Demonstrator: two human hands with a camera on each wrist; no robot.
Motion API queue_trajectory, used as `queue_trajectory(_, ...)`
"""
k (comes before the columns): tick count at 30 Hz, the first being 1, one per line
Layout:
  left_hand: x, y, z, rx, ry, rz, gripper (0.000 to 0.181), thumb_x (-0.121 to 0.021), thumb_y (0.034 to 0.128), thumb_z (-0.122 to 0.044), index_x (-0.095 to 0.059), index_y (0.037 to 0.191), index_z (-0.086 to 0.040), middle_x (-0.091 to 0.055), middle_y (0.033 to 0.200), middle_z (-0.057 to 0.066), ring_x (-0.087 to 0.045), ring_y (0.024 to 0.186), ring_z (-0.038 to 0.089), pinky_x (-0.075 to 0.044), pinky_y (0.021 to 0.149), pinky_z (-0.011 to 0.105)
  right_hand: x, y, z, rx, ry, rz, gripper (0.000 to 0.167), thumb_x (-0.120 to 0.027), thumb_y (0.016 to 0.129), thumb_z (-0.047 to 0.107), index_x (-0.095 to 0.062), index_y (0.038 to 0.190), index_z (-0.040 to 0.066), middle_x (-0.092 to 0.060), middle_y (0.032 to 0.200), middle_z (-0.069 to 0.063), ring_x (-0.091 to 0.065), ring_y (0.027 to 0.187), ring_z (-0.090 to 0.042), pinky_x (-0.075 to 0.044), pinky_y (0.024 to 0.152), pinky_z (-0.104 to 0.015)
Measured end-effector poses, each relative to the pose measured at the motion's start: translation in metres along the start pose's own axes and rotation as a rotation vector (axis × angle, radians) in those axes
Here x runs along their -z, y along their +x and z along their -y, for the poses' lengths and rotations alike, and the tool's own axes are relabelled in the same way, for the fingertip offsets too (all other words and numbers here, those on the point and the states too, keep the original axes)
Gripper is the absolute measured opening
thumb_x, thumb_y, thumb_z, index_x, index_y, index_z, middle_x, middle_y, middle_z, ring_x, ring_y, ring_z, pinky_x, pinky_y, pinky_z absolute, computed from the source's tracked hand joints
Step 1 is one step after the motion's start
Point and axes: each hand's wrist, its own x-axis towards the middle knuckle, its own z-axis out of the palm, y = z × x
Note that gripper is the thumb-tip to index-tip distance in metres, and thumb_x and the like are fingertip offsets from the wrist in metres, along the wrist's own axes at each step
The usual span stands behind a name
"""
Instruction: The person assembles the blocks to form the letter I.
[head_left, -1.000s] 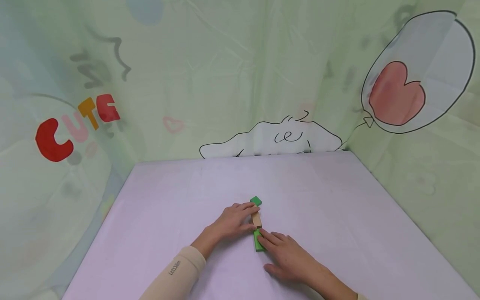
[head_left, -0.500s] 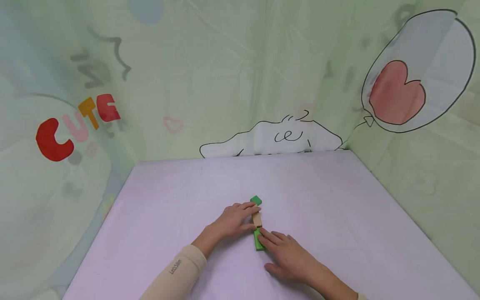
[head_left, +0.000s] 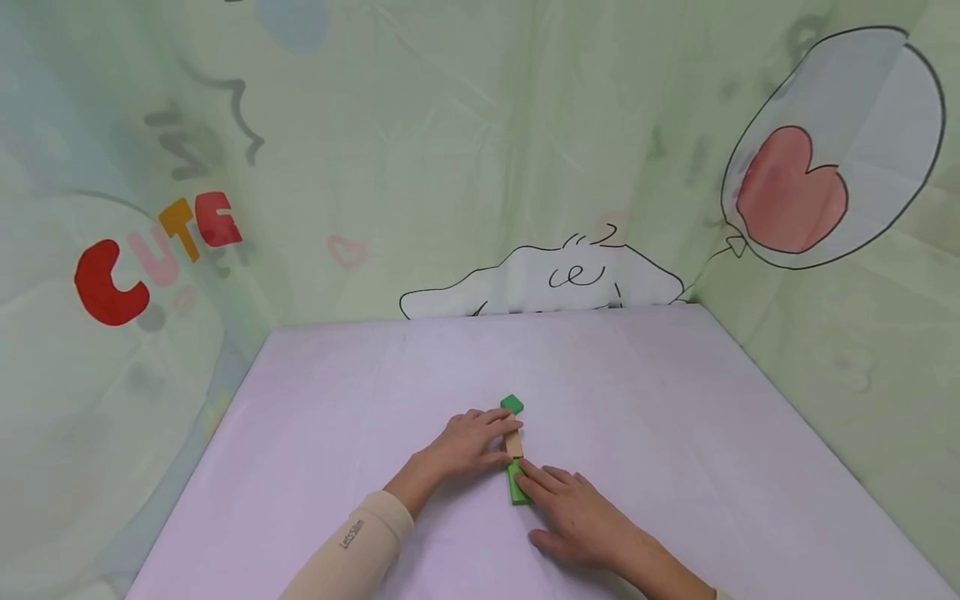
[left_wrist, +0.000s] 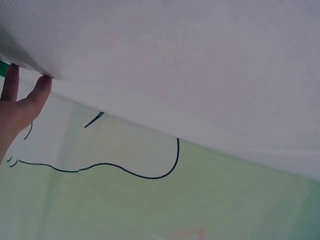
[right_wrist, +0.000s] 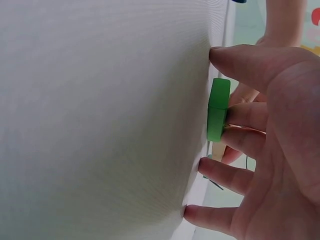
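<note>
A short row of blocks lies on the lilac table, with a wooden block (head_left: 513, 445) between a green block (head_left: 517, 487) nearer the body and a small green piece (head_left: 512, 404) beyond. The left hand (head_left: 465, 443) holds the wooden block, fingers over its far part and thumb by its near end. Two fingertips of the right hand (head_left: 576, 515) rest on the nearer green block, its thumb apart. In the right wrist view, the right hand (right_wrist: 287, 112) touches the green block (right_wrist: 218, 109) with extended fingers. Part of the left hand (left_wrist: 22, 110) shows in the left wrist view.
The table (head_left: 322, 392) extends around the blocks on every side. Behind it and along both sides hang pale green cloth walls (head_left: 450, 150) printed with letters, a balloon and a line drawing.
</note>
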Motion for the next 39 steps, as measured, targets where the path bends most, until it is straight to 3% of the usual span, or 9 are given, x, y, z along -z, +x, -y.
queue_trajectory(10,-0.0045,0.0018,0.0031,0.003,-0.012,0.01,0.057,-0.062,0.1016,-0.047,-0.048,0.155,-0.033,-0.041,0.164,-0.003,-0.045,0.146,0.028,-0.036,0.118,0.054,0.0001,-0.0005,0.0,0.004,-0.012,-0.003,0.073,-0.074,0.093,0.04,-0.048,0.154,0.01,-0.04,0.166,-0.008,-0.05,0.14,-0.04,-0.045,0.101,-0.072)
queue_trajectory(39,-0.0011,-0.0005,-0.0002,0.028,-0.071,0.064,0.054,-0.058,0.1042,-0.046,-0.047,0.156,-0.034,-0.035,0.168,-0.004,-0.036,0.151,0.028,-0.028,0.122,0.055,-0.0004,0.0,0.0015,0.014,-0.025,-0.041,0.072,-0.073,0.093,0.037,-0.049,0.153,0.008,-0.042,0.164,-0.009,-0.051,0.139,-0.04,-0.046,0.1,-0.072)
